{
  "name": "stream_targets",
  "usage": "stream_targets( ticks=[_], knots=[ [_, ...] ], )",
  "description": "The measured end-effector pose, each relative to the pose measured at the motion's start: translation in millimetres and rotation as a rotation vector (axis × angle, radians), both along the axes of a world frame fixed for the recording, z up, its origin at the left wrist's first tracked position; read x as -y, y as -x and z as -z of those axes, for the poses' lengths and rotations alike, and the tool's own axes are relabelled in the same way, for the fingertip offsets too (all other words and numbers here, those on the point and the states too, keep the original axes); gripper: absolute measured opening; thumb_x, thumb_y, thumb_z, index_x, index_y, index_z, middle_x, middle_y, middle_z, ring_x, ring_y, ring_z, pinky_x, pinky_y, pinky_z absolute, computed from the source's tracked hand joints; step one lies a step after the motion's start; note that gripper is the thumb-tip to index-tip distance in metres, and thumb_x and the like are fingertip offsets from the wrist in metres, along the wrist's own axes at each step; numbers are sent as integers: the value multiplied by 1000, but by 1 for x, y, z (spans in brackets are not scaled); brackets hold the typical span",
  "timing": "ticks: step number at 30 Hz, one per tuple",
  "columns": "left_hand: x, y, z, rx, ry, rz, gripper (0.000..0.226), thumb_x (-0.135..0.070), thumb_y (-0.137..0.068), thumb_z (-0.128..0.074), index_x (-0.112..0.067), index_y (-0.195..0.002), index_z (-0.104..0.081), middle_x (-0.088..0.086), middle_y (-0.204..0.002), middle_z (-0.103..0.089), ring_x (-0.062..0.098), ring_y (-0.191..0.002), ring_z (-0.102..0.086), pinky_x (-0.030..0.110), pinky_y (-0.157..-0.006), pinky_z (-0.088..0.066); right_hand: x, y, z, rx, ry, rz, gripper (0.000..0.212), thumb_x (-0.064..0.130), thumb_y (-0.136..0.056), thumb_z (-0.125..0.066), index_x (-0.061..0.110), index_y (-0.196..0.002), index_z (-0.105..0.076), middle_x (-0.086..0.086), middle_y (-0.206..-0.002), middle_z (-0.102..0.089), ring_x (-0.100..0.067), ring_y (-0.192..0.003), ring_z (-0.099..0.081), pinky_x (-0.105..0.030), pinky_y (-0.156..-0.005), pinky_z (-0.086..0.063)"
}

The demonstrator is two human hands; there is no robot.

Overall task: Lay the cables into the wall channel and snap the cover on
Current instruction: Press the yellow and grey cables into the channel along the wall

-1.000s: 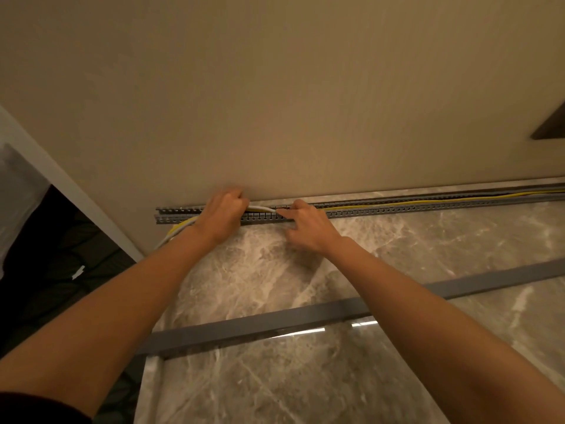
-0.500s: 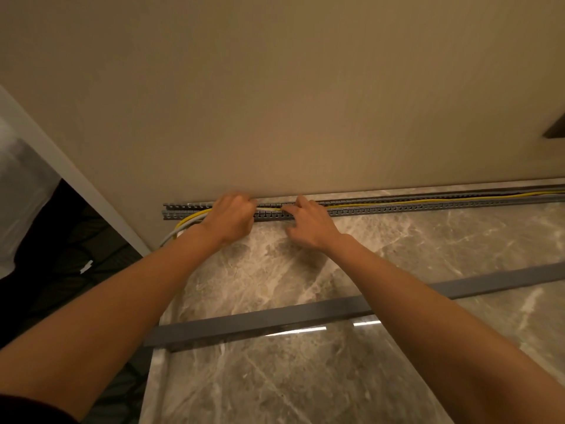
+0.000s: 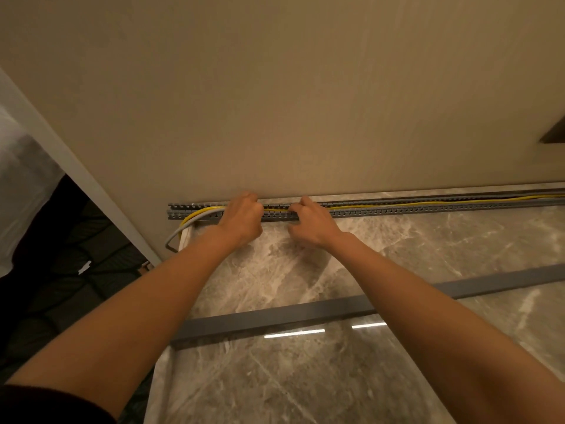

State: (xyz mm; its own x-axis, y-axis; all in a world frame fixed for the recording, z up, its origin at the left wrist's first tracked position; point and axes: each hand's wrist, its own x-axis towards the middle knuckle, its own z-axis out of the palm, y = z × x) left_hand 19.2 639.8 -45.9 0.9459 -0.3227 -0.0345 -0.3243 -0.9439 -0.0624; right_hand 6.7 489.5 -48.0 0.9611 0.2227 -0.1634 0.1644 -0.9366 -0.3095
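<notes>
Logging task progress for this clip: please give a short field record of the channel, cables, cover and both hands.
channel: grey slotted plastic channel along the foot of the beige wall, uncovered
cables: yellow cable lies inside on the right; it and the white cable curve out at the left end
cover: long grey cover strip lying on the marble surface, not fitted
left hand: fingers curled at the channel; grip hidden
right hand: fingers curled at the channel, close beside the left
stage: laying cables

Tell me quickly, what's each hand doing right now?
Left hand: curled around the cables at the channel.
Right hand: fingers bent onto the channel; grip cannot be told.
</notes>
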Motion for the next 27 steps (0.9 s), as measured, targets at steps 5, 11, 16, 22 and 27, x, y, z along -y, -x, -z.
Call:
stream_targets(
  ticks=[5, 11, 16, 22, 27],
  knots=[
    [-16, -5, -11, -106, 465, -95, 24, 8, -86, -43, 9, -101, -62, 28, -101, -65, 38, -97, -60, 34, -74, -44, -2, 7, 2, 134, 4, 4, 40, 17, -87, -51, 3, -124, -51, -16, -121, -56, -34, -110, -54, -41, -95, -43],
    [-60, -11, -24, 123, 700, -365, 29, 4, -88, -44, 2, -111, -63, 20, -121, -62, 32, -113, -56, 36, -98, -43, -39, 4, -2, 272, -5, -39, 34, 11, -87, -47, 2, -119, -53, -16, -122, -57, -32, -116, -50, -39, -101, -34],
    [-109, -13, -8, 85, 613, -734, 39, -19, -91, -52, 6, -120, -47, 27, -130, -45, 40, -119, -43, 46, -99, -40, -79, -4, -6, 226, -125, -161, 35, 3, -90, -46, 2, -124, -54, -18, -125, -54, -35, -112, -52, -40, -93, -42],
    [-133, -8, 23, -279, 801, -765, 79, -57, -84, -51, -1, -137, -33, 18, -134, -47, 36, -116, -53, 39, -93, -46, -101, -8, -1, 185, -117, -207, 34, 5, -93, -47, 12, -125, -59, -17, -117, -61, -35, -106, -59, -39, -86, -47],
    [-144, 5, 26, -439, 855, -598, 53, -74, -70, -47, -25, -83, -63, -7, -74, -58, 11, -68, -55, 20, -58, -38, -105, -8, -4, 249, 6, -210, 24, 11, -94, -48, 6, -112, -63, -16, -112, -62, -35, -101, -61, -40, -79, -48]
  ],
)
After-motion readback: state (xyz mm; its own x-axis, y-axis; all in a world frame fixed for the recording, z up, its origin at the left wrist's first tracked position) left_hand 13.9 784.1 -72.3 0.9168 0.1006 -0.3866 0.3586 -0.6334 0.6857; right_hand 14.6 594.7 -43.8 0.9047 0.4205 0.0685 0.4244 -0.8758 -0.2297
